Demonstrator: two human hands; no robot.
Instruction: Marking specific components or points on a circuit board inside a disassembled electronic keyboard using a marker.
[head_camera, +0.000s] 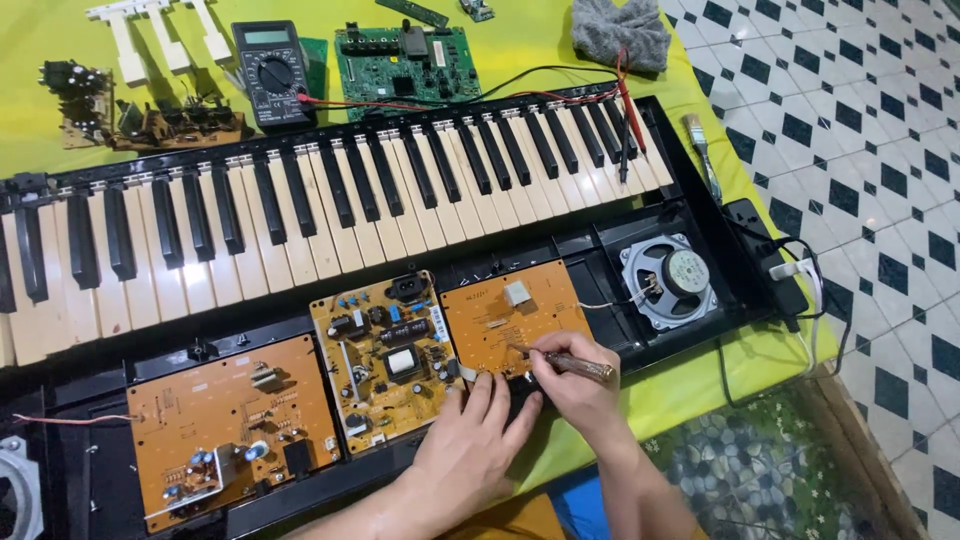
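The tip of the thin metal-handled tool (572, 364) was hard to make out against the small orange circuit board (515, 320). The right hand (580, 385) gripped that tool at the board's near edge. Beside it, the left hand (478, 440) lay flat, fingers loose, touching the board's near-left corner, holding nothing.

we see three circuit boards (385, 360) lying side by side in the opened keyboard (330, 200), in front of its keys, with the speaker (668, 280) to their right; behind the keys the multimeter (270, 72) lies on the desk (700, 385).
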